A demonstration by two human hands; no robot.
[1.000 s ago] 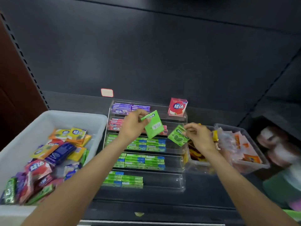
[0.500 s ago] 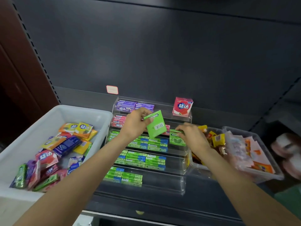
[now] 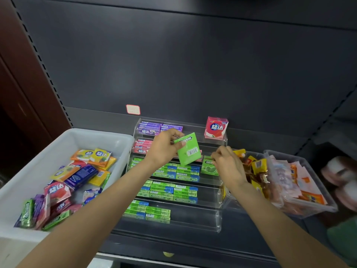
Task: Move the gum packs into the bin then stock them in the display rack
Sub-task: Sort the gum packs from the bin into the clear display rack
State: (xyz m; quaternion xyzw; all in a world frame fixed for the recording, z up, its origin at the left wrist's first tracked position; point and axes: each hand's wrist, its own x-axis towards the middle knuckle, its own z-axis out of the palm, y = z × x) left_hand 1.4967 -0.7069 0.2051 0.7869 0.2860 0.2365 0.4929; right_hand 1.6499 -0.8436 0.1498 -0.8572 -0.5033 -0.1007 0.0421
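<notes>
Light: even, fairly bright, soft from overhead; the dark back panel [image 3: 193, 60] stayed dim.
Glare: faint sheen on the clear display rack [image 3: 218, 215].
Blur: right-edge items smeared.
Distortion: wide-angle bowing at the borders.

Green Doublemint pack [image 3: 189, 149] held tilted, barcode side up, above rack's [image 3: 219, 219] third tier. Second green pack [image 3: 208, 168] upright at that tier's right end. Slim packs lie flat on all tiers. White bin [image 3: 58, 146] at left holds mixed packs.
</notes>
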